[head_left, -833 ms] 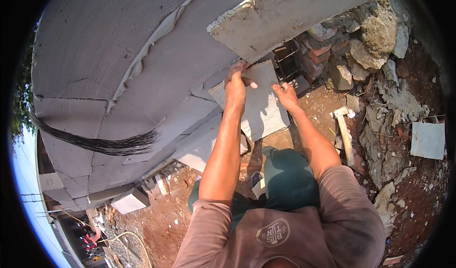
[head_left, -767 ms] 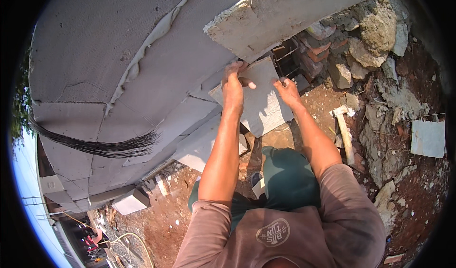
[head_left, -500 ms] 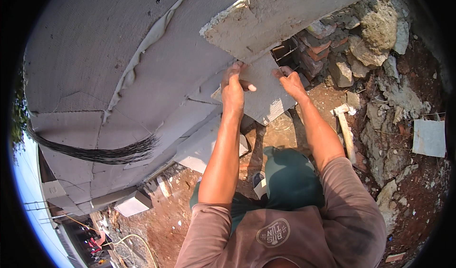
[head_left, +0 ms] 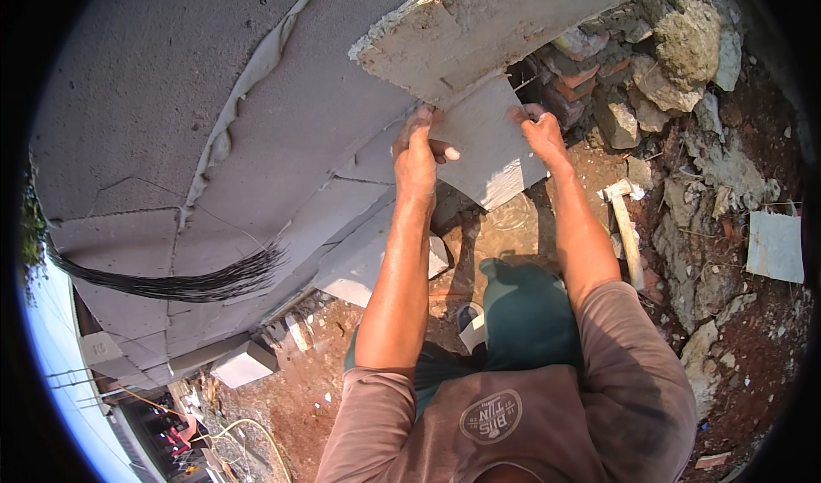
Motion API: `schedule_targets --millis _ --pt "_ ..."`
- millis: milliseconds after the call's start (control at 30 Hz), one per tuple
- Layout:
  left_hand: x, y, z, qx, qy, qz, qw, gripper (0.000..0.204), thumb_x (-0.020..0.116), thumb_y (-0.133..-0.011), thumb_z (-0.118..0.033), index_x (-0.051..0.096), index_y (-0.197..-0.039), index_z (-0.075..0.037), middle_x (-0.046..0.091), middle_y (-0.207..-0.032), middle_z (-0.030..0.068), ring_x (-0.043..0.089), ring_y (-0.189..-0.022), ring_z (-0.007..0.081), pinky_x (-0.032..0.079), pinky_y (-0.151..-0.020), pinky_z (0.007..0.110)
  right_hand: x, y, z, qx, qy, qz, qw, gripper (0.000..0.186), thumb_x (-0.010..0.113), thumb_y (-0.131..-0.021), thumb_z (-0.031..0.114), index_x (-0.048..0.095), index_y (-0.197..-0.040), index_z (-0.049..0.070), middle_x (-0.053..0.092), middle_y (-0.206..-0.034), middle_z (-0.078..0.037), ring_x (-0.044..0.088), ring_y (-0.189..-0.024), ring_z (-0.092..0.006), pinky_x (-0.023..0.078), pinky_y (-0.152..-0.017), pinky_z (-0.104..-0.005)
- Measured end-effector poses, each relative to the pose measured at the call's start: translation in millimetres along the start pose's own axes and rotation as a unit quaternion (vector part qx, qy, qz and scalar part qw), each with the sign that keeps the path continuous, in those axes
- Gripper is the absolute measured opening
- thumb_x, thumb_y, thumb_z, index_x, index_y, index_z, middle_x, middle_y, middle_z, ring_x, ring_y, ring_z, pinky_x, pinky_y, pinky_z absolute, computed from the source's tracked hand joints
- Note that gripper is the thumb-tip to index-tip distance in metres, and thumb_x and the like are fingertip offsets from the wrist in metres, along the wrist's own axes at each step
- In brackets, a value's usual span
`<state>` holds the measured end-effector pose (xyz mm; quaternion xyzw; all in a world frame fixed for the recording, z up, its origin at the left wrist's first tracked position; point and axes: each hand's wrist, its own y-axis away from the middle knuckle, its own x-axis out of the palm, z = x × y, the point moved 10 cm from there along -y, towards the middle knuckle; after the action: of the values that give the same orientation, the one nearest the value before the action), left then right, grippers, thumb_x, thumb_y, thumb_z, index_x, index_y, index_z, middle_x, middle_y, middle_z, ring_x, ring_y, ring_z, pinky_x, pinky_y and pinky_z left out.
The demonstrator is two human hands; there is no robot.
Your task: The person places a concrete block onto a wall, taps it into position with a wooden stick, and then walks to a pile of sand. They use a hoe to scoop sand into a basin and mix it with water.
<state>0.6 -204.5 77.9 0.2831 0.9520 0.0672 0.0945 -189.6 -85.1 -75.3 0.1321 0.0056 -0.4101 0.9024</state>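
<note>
Between my two hands is a light grey building block (head_left: 485,145), its flat face turned up and one corner pointing toward me. My left hand (head_left: 416,158) grips its left side, the thumb lying over the face. The right hand (head_left: 539,136) is closed on the far right edge, with some of its fingers hidden. The block's far end meets the underside of a rough-edged grey slab (head_left: 505,25) that slants above it. To the left runs a wall of large grey blocks (head_left: 333,98), with mortar squeezed out along a joint.
A hammer (head_left: 626,226) with a pale wooden handle lies on the soil to the right. Beyond it are piled stones and bricks (head_left: 658,81) and a flat grey piece (head_left: 775,245). Another block (head_left: 245,365) lies at lower left; black bristles (head_left: 180,279) cross the wall.
The block and my right hand have shifted slightly to the right and away from me. My left hand keeps its hold at nearly the same place.
</note>
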Motion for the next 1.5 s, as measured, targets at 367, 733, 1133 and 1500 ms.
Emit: schedule_targets --millis 367,733,1133,1500 --pt "6 7 -8 0.027 -0.009 -0.021 0.999 0.046 0.046 -0.088 -0.029 0.054 -0.119 0.004 0.062 -0.113 0.0138 0.059 -0.058 0.0142 0.039 -0.058 0.027 0 -9 2 -0.059 -0.035 -0.025 0.997 0.065 0.07 -0.077 0.048 0.057 -0.116 -0.002 0.064 -0.101 -0.02 0.06 -0.095 -0.0227 0.046 -0.082 -0.0339" --pt "-14 -9 1 0.01 -0.03 -0.172 0.985 0.064 0.062 -0.083 -0.054 0.065 -0.094 0.008 0.063 -0.07 0.0111 0.037 -0.043 0.0073 0.03 -0.043 0.024 12 -11 -5 -0.001 0.066 -0.039 0.997 0.085 0.068 -0.068 0.065 0.054 -0.12 0.0 0.062 -0.105 -0.025 0.059 -0.104 -0.0356 0.045 -0.086 -0.0394" --pt "-10 -10 -1 0.03 -0.036 -0.162 0.986 0.052 0.061 -0.087 -0.049 0.066 -0.081 0.003 0.053 -0.059 0.0028 0.034 -0.046 0.0055 0.026 -0.044 0.023 9 -14 -12 -0.011 0.031 -0.068 0.997 0.084 0.071 -0.066 0.064 0.056 -0.115 -0.002 0.065 -0.095 -0.02 0.062 -0.091 -0.0303 0.047 -0.08 -0.0379" --pt "-64 37 75 0.074 -0.188 -0.259 0.945 0.053 0.065 -0.084 -0.043 0.055 -0.101 0.006 0.063 -0.076 0.0086 0.054 -0.057 0.0097 0.042 -0.051 0.023 -2 -12 11 -0.028 0.146 -0.045 0.988 0.077 0.069 -0.069 0.063 0.058 -0.111 0.0 0.065 -0.086 -0.021 0.063 -0.087 -0.0348 0.048 -0.076 -0.0399"
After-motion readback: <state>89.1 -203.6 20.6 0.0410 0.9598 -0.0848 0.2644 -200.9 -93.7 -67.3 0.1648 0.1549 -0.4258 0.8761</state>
